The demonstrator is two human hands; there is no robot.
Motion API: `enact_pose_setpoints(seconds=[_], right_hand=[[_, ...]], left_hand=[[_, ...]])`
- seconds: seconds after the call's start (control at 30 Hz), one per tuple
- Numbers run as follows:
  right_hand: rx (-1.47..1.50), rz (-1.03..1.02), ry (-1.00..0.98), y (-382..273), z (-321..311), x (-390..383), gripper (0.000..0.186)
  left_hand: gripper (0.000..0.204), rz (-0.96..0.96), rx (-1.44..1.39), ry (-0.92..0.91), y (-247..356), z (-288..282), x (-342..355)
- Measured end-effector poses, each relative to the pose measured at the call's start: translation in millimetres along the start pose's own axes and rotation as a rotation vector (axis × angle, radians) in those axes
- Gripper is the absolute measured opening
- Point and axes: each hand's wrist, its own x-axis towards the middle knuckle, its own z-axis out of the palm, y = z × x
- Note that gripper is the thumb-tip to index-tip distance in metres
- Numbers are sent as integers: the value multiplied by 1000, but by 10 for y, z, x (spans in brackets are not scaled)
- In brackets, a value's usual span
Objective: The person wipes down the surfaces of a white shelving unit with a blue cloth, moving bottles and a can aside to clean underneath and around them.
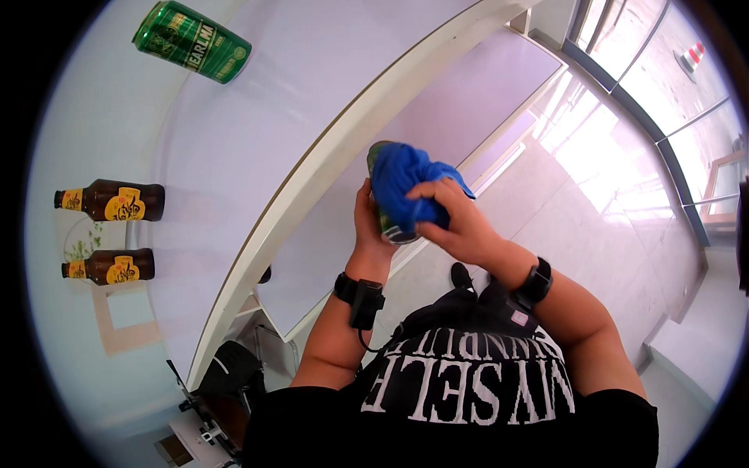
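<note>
My left hand (367, 222) is wrapped round the side of a green drink can (398, 235), held up in front of my body. Most of the can is hidden; only its ends and a strip of its side show. A crumpled blue cloth (402, 183) covers it. Fingers bent, my right hand (462, 226) grips that cloth and presses it against the can from the right. My left fingertips are mostly out of sight behind the can.
A second green can (193, 43) and two brown bottles with yellow labels (125, 203) (117, 267) stand on the raised white counter (257, 132). Below it lies a lower desk surface (476, 93). A black chair (232, 366) is at lower left; glass panels (647, 109) stand at right.
</note>
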Motion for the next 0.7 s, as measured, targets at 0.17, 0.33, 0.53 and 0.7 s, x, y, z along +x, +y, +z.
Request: enact_pose_setpoints(seconds=[0.17,0.33,0.53,0.7], right_hand=[[70,-38,-202,-115,-86,-132,45],[22,-43,-108,-29,18,-44,45],[41,55,117,184,9,83,48],[506,320,264,341,79,179,47]], left_hand=[[67,-15,12,-141,42,-35,-22],[63,197,426,-173,-86,-171,50],[48,-54,95,74,-7,-83,-121],[49,-139,161,-80,59,-287,-216]])
